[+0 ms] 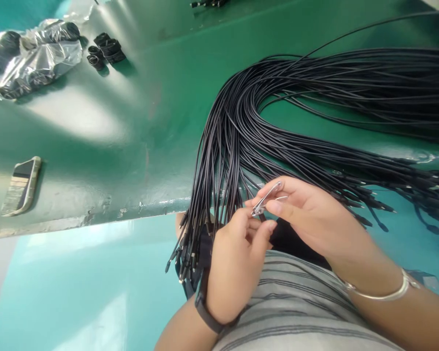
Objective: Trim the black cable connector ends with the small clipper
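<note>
A silver nail clipper [266, 199] sits between the thumb and fingers of my right hand [307, 214], which wears a silver bangle. Its jaw end points down and left, close against the fingertips of my left hand [237, 263]. That left hand has a dark band at the wrist and its fingers are curled in; what they hold, if anything, is hidden. Just beyond both hands lies a thick bundle of black cables [237, 112]. It bends across the table edge, and its connector ends [186, 253] hang down beside my left wrist.
The green table [149, 126] ends along a worn front edge. A phone [22, 187] lies near that edge at left. Bagged black coils [44, 58] and loose black coils [108, 48] rest at the far left. More cable ends [424, 195] spread over the right edge.
</note>
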A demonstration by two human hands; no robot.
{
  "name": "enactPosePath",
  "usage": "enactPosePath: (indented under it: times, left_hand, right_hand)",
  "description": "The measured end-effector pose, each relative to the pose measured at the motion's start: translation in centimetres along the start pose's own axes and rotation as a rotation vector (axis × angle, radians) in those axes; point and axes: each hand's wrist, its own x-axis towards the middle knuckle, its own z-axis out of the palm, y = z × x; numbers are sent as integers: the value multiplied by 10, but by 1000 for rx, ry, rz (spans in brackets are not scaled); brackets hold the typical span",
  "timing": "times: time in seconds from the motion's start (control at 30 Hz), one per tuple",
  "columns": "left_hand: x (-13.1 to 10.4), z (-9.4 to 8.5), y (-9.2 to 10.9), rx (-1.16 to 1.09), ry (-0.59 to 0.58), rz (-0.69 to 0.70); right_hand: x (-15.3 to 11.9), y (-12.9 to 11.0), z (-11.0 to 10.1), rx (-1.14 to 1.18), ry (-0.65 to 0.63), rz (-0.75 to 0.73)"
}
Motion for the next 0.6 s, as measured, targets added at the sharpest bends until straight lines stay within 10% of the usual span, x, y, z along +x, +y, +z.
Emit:
enactPosePath:
  times: [0.2, 0.37, 0.6]
  left_hand:
    - [-15, -15, -6, 745, 80, 37]
    - [-31, -20, -17, 744, 195, 29]
    - [-47, -14, -32, 656, 133, -34]
  right_hand:
    - [-4, -16, -17, -506, 204, -179]
    - [-8, -11, -28, -1033, 271, -365]
    - [-8, 3, -31, -1115, 196, -510]
